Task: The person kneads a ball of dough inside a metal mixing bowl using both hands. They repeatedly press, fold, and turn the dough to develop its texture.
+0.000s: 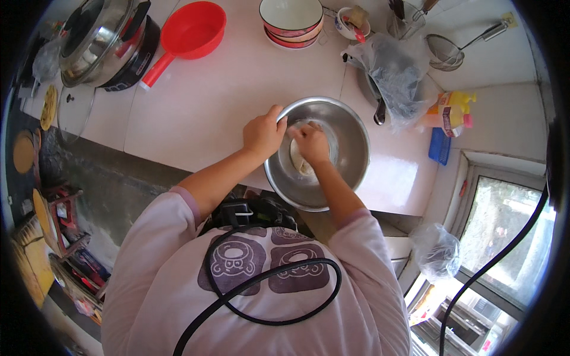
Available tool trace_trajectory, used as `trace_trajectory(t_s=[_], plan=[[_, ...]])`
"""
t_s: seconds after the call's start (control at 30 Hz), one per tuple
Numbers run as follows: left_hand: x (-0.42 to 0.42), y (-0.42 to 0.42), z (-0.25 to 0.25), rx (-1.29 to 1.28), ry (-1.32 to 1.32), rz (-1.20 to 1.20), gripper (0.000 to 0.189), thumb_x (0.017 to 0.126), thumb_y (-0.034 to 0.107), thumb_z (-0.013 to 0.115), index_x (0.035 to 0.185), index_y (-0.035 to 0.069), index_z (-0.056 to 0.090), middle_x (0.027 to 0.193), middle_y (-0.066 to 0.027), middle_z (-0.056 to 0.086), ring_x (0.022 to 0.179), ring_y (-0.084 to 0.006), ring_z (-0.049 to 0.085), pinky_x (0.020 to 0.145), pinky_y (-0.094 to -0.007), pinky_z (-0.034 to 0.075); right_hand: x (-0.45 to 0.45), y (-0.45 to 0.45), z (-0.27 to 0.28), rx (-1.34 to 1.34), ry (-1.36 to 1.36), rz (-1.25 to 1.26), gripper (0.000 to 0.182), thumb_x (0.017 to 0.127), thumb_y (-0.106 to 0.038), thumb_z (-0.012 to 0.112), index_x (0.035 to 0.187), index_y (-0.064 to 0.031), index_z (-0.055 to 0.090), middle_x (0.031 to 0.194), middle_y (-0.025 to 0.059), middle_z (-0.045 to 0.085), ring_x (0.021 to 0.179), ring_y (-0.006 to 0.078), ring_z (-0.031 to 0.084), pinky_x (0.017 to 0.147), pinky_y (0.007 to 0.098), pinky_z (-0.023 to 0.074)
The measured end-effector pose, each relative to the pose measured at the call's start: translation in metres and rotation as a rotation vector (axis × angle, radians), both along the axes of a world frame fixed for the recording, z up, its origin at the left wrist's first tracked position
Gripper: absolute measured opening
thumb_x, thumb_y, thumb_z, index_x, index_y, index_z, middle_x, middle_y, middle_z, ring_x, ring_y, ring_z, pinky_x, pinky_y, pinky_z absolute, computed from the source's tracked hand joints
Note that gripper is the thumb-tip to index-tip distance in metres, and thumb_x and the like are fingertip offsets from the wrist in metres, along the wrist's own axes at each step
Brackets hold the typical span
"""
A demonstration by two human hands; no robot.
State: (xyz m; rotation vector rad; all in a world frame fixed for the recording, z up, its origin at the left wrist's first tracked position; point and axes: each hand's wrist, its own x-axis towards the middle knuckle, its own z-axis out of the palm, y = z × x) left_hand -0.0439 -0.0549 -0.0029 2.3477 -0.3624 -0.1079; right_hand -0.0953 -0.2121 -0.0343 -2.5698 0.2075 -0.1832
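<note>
A wide stainless steel basin (349, 178) sits at the front edge of the counter, before my body. My left hand (266, 135) grips its upper left rim, thumb over the edge. Inside the basin lies a pale lump of dough (301, 165). My right hand (313, 141) is down in the basin with bent fingers, pressing on the upper part of the dough and hiding some of it. Whether its fingers close around any dough cannot be told.
A red plastic ladle (193, 31), stacked enamel bowls (291, 24) and a lidded pot (100, 44) stand along the back of the counter (200, 111). Right of the basin are a plastic-bagged pan (396, 80), bottles (449, 115) and a blue basket (440, 146). A black cable (267, 278) loops across my shirt.
</note>
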Motion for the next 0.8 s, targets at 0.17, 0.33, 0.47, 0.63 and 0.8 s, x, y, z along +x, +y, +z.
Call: trace_trajectory(t_s=[0.17,0.33,0.47,0.63,0.8], plan=[[0.002,-0.001,0.002,-0.053,0.075,0.014,0.021,0.088,0.026,0.057,0.103,0.012,0.059,0.07,-0.0121,0.064,0.067,-0.0351,0.062,0.059,-0.0463,0.047,-0.044,0.014,0.036,-0.207,-0.001,0.115,0.024,0.077,-0.032,0.067,0.075,-0.0081,0.063,0.084,0.0101,0.057,0.083,0.0294,0.057,0.071,0.0434,0.0463],[-0.001,-0.001,0.0,-0.026,0.016,-0.016,0.017,0.087,0.024,0.056,0.099,0.012,0.056,0.066,-0.0116,0.063,0.062,-0.0348,0.061,0.054,-0.0475,0.046,-0.063,0.026,0.017,-0.303,-0.066,0.335,0.021,0.071,-0.024,0.069,0.076,-0.0114,0.053,0.083,0.0067,0.051,0.082,0.0258,0.054,0.067,0.0413,0.0423],[-0.006,0.006,-0.001,-0.037,0.003,-0.024,0.017,0.088,0.023,0.056,0.1,0.011,0.055,0.064,-0.0123,0.062,0.061,-0.0356,0.061,0.053,-0.048,0.046,-0.039,0.025,0.008,-0.306,-0.055,0.357,0.018,0.074,-0.025,0.065,0.074,-0.0121,0.051,0.084,0.0066,0.052,0.083,0.0249,0.054,0.07,0.0409,0.042],[-0.008,0.006,0.002,-0.039,0.023,-0.034,0.019,0.088,0.023,0.056,0.102,0.011,0.055,0.065,-0.0127,0.062,0.06,-0.0359,0.061,0.053,-0.0473,0.046,-0.005,0.021,-0.002,-0.296,-0.079,0.293,0.015,0.078,-0.022,0.059,0.072,-0.0115,0.05,0.081,0.006,0.053,0.082,0.0257,0.054,0.072,0.0411,0.0424],[-0.006,0.005,-0.001,-0.032,0.006,-0.01,0.02,0.088,0.023,0.057,0.103,0.01,0.056,0.067,-0.0127,0.063,0.062,-0.0356,0.061,0.055,-0.0467,0.046,0.011,0.018,-0.017,-0.255,-0.12,0.182,0.02,0.081,-0.024,0.059,0.067,-0.0102,0.052,0.074,0.0064,0.056,0.078,0.0266,0.057,0.069,0.0425,0.0446]])
